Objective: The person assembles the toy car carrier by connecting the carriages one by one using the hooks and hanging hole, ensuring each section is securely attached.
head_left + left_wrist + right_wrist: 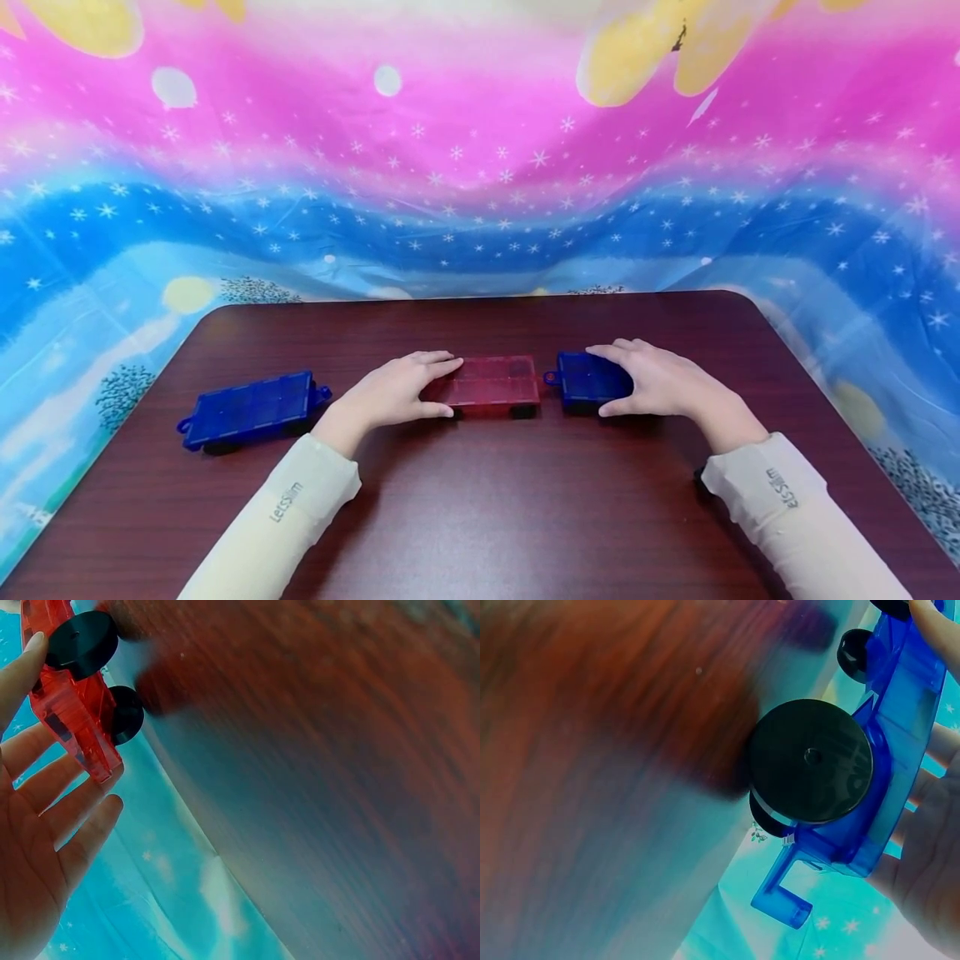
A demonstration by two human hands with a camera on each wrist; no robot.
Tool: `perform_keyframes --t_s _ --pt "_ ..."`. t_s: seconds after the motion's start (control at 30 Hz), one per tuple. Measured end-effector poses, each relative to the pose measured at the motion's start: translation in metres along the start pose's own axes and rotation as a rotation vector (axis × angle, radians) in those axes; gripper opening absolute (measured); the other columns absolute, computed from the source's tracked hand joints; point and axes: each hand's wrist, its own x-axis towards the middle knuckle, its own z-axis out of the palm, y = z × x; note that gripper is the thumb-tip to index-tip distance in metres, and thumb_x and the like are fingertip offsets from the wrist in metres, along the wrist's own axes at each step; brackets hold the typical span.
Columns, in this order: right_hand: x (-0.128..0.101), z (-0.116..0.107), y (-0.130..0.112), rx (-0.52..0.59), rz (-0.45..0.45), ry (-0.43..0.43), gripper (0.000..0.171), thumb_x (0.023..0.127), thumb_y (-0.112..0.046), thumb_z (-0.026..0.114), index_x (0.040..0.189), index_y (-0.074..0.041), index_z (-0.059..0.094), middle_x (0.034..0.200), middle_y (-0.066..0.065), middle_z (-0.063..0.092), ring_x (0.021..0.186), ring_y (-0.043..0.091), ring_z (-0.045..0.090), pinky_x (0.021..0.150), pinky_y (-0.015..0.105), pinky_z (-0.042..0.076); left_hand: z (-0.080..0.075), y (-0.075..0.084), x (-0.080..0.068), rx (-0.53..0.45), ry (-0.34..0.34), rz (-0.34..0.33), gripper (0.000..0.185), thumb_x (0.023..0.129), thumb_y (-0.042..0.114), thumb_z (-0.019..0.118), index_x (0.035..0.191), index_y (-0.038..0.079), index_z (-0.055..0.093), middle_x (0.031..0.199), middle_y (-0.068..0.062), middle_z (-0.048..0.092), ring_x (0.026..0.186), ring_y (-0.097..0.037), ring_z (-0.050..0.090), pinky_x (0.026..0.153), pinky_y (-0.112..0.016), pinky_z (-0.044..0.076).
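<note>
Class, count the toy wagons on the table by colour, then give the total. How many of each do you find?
Blue wagons: 2, one lying alone at the left and one under the right hand
Red wagons: 1, held at its end by the left hand
Total: 3 wagons
</note>
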Motion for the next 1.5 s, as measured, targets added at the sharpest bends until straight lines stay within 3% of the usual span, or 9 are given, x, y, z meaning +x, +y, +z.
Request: perform_keyframes --t_s 0.33,0.8,1.23,1.5 --pt "-0.003 0.002 0.0 -0.003 0.012 -0.014 0.091 0.066 -0.063 0.071 0.142 -0.027 0.037 0.135 0.013 0.048 0.12 0.033 0.047 0.09 0.057 0.044 0.001 0.001 -0.002 0.024 0.0 0.018 0.074 0.082 0.054 0.062 0.143 0.021 0.037 0.147 -0.004 0.037 0.134 -0.022 0.036 0.106 -0.04 0.036" --pt "-0.008 -0.002 -0.002 0.064 -0.002 -0.01 0.088 0.07 -0.054 0.073 0.144 -0.029 0.033 0.138 0.006 0.045 0.123 0.029 0.043 0.091 0.054 0.045 -0.001 -0.004 -0.007 -0.032 0.004 0.004 0.076 0.082 0.054 0.061 0.145 0.022 0.032 0.149 -0.002 0.032 0.138 -0.021 0.029 0.108 -0.042 0.033" --pt "0.002 -0.012 -0.02 0.117 -0.065 0.037 0.086 0.073 -0.054 0.071 0.145 -0.029 0.031 0.142 0.003 0.042 0.129 0.028 0.037 0.097 0.052 0.04 -0.021 -0.005 -0.034 0.016 0.025 -0.009 0.076 0.081 0.054 0.062 0.144 0.021 0.036 0.148 -0.003 0.036 0.138 -0.027 0.029 0.105 -0.047 0.035" --pt "0.018 -0.012 -0.04 0.164 -0.084 0.032 0.086 0.073 -0.059 0.067 0.145 -0.032 0.028 0.145 0.0 0.038 0.132 0.025 0.034 0.1 0.05 0.039 -0.03 -0.023 -0.059 0.028 0.053 -0.066 0.076 0.08 0.052 0.064 0.144 0.02 0.035 0.147 -0.007 0.036 0.137 -0.03 0.03 0.104 -0.05 0.036"
